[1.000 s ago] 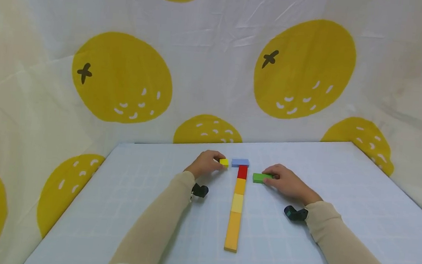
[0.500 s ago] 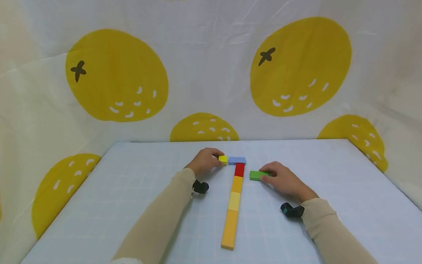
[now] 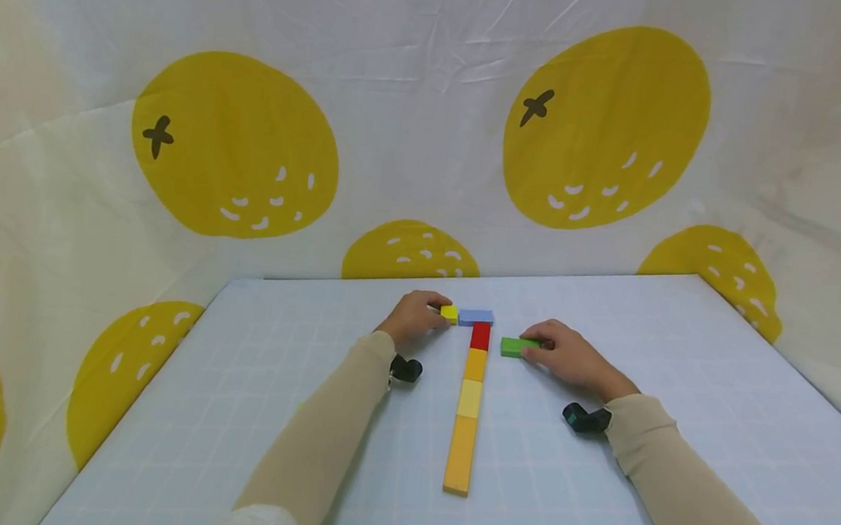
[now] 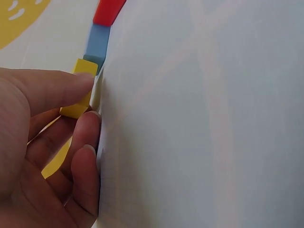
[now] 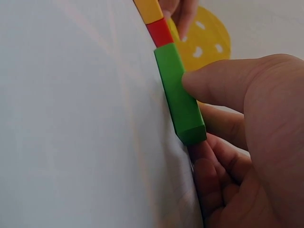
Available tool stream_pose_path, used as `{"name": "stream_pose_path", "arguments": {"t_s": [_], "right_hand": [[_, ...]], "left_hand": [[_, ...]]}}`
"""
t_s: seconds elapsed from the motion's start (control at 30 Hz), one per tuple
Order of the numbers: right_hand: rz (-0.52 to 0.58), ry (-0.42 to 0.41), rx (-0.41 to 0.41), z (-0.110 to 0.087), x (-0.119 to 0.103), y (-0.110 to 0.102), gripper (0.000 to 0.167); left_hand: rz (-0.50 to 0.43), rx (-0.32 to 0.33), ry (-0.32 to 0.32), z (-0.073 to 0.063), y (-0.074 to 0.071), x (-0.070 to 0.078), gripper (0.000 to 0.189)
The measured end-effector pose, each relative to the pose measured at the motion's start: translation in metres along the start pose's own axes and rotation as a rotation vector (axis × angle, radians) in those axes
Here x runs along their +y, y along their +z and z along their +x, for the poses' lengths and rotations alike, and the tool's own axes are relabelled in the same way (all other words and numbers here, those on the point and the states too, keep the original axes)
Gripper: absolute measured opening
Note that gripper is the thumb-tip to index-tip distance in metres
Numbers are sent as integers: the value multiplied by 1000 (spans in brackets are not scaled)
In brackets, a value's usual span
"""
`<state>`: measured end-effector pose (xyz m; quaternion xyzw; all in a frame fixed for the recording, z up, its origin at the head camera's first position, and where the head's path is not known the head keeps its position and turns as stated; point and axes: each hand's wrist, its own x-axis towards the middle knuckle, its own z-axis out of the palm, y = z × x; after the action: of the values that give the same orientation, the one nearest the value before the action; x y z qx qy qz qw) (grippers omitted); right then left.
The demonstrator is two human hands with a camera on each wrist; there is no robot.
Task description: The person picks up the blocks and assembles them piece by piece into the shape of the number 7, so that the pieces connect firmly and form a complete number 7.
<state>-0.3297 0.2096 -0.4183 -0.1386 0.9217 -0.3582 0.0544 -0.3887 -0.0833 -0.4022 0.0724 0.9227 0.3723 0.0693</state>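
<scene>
The yellow block point(image 3: 449, 313) sits toward the far middle of the table, pinched between the thumb and fingers of the left hand point(image 3: 414, 319); a black device point(image 3: 407, 369) is worn at that wrist. Just to its right lies a blue block point(image 3: 476, 317), set crosswise; whether the two touch, I cannot tell. From the blue block's near side a straight column runs toward the near edge: red block point(image 3: 481, 335), orange block point(image 3: 475, 365), pale yellow block point(image 3: 469, 398), then a longer orange block point(image 3: 459, 456). This column stands between the two hands. Right of the red block, with a gap, is the green block point(image 3: 512, 347), gripped by thumb and fingers of the right hand point(image 3: 570, 357). The table point(image 3: 227, 412) wears a pale blue cloth with faint checks; behind and beside it hangs a whitish curtain point(image 3: 415, 154) printed with big yellow fruit shapes.
</scene>
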Motion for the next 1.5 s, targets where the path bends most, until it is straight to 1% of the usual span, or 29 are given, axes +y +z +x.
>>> {"name": "stream_pose_path", "arguments": {"t_s": [0.27, 0.5, 0.6, 0.8, 0.9, 1.0, 1.17, 1.37, 1.5], "right_hand": [[-2, 5, 1, 1, 0, 0, 35], [-6, 6, 1, -1, 1, 1, 35], [-5, 8, 5, 0, 0, 0, 35], [-1, 2, 17, 2, -3, 0, 35], [-2, 12, 11, 1, -2, 1, 35], [-4, 15, 12, -2, -1, 1, 34], [-5, -8, 16, -3, 1, 2, 34], [-5, -10, 12, -3, 0, 0, 33], [-2, -10, 7, -2, 0, 0, 34]], "left_hand": [[51, 27, 10, -2, 1, 3, 35], [98, 7, -6, 0, 3, 5, 33], [97, 6, -14, 0, 2, 5, 34], [89, 26, -19, 0, 0, 6, 35], [91, 10, -25, 0, 2, 5, 36], [95, -2, -15, 2, 4, 3, 35], [97, 15, -1, 2, 6, 1, 34], [76, 19, -19, 0, 8, 4, 36], [68, 25, -25, -3, 9, 3, 38]]}}
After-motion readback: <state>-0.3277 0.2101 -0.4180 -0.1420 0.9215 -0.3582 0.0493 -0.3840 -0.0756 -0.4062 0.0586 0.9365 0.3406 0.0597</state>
